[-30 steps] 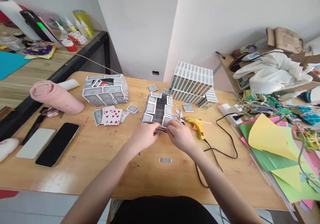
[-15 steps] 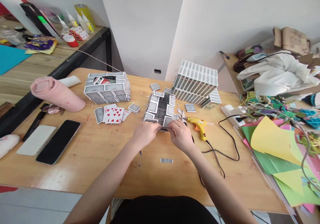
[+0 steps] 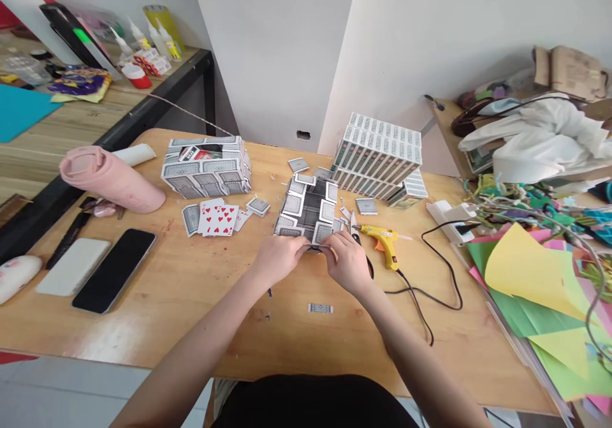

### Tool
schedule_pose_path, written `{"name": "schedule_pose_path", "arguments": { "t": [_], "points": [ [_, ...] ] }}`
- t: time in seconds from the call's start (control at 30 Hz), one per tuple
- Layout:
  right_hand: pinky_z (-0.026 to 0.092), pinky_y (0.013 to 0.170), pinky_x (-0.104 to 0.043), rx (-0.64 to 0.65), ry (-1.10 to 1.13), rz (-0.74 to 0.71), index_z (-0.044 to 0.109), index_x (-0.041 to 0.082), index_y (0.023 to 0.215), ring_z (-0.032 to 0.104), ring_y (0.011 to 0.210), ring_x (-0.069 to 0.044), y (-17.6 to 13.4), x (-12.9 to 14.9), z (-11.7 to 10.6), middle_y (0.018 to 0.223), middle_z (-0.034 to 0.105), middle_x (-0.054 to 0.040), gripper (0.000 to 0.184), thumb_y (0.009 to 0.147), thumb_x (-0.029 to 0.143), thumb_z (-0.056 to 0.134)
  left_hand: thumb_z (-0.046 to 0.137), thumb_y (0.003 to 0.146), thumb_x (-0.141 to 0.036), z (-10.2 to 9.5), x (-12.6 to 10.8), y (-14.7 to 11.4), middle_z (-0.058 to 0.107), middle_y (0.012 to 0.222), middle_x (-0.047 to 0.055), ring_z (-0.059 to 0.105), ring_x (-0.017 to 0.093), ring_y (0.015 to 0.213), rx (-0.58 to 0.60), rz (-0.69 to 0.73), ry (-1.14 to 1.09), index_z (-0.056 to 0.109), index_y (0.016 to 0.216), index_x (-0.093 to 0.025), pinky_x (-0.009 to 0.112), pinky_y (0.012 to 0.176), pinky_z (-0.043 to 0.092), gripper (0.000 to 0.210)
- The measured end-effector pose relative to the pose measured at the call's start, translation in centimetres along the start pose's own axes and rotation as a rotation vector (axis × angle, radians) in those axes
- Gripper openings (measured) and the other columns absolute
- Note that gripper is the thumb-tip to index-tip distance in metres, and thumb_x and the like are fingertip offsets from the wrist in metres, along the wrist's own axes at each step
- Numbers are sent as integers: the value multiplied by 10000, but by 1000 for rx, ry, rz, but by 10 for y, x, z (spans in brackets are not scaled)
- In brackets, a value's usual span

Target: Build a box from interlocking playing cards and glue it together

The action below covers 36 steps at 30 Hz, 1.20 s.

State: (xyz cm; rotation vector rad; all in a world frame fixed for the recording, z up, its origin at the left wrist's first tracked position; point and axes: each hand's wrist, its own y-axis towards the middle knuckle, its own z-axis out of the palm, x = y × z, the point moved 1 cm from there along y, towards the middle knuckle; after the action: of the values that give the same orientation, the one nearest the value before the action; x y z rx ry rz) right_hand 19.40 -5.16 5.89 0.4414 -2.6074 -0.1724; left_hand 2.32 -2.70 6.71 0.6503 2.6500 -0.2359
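Note:
At the near end of a dark box covered with grey-backed playing cards (image 3: 313,206), my left hand (image 3: 281,254) and my right hand (image 3: 350,259) pinch opposite ends of a playing card (image 3: 317,247). The card shows almost edge-on, and my fingers hide its ends. On the table before the box lies a cut strip of card (image 3: 320,309). Scissors (image 3: 354,222) and a yellow hot glue gun (image 3: 389,244) lie just right of my right hand. Left of the box are loose playing cards (image 3: 217,218).
A finished-looking card-covered box (image 3: 206,171) stands back left, and stacked card packs (image 3: 377,154) back right. A pink tumbler (image 3: 112,179), a phone (image 3: 115,270) and a white slab (image 3: 74,267) occupy the left. A power strip (image 3: 449,221) and coloured paper (image 3: 523,281) lie right.
The view has shifted slightly. Both hands keep their pinch at the box's near end, with the card held at a nearly unchanged angle.

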Motion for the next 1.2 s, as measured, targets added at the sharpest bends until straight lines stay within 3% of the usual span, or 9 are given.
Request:
{"name": "schedule_pose_path", "arguments": {
  "t": [0.2,0.4,0.47,0.57,0.63,0.7,0.77,0.87,1.2],
  "points": [
    [441,757,-261,-98,85,16,518,205,784,573,860,-163,-7,-5,4,825,654,-51,121,866,194,430,412,893,-343,3,3,2,709,821,40,646,164,742,-10,10,-33,672,945,-258,242,631,409,279],
    [442,784,-261,-139,94,-13,495,212,753,559,874,-156,-8,-6,12,846,667,-32,137,809,101,438,447,879,-271,15,8,1,714,805,4,651,140,708,-143,84,-80,660,941,-259,225,599,409,222],
    [444,774,-262,-156,100,-7,489,213,739,557,860,-157,-8,-5,13,841,666,-27,145,789,84,446,485,860,-264,21,5,-4,707,766,-9,644,116,663,-265,59,-143,638,931,-237,203,581,414,171],
    [445,738,-260,-184,123,6,485,215,712,565,826,-160,-6,-5,11,802,658,-23,139,788,101,464,548,823,-295,33,-2,-18,654,640,-28,598,80,538,-554,-29,-225,577,859,-185,176,525,409,119],
    [442,715,-258,-170,129,27,493,214,710,570,815,-162,-4,-5,9,782,648,-27,124,796,127,476,552,817,-252,41,-10,-28,638,637,-27,574,70,504,-659,22,-202,546,813,-180,177,518,415,72],
    [435,695,-258,-133,111,70,502,211,716,568,806,-167,-2,-5,5,777,632,-36,104,799,151,483,534,816,-188,46,-17,-35,679,809,17,621,88,618,-652,135,-119,557,888,-180,189,587,449,75],
    [426,679,-262,-86,79,117,495,208,705,558,790,-174,-1,-5,2,768,608,-44,102,797,166,484,508,820,-146,49,-23,-37,670,1001,58,647,122,766,-603,188,-6,546,1050,-176,216,666,472,235],
    [408,664,-264,-10,60,146,455,209,673,537,771,-176,0,-5,-3,762,576,-46,137,803,169,461,465,837,-132,50,-27,-37,659,1051,75,650,148,767,-529,140,131,496,1177,-155,250,648,477,342],
    [371,634,-241,44,84,132,401,208,664,503,739,-162,2,-4,-9,740,522,-35,180,835,152,402,446,832,-132,55,-39,-34,551,1186,82,615,179,814,-351,-34,238,507,1166,-187,292,633,480,344]
  ]
}}
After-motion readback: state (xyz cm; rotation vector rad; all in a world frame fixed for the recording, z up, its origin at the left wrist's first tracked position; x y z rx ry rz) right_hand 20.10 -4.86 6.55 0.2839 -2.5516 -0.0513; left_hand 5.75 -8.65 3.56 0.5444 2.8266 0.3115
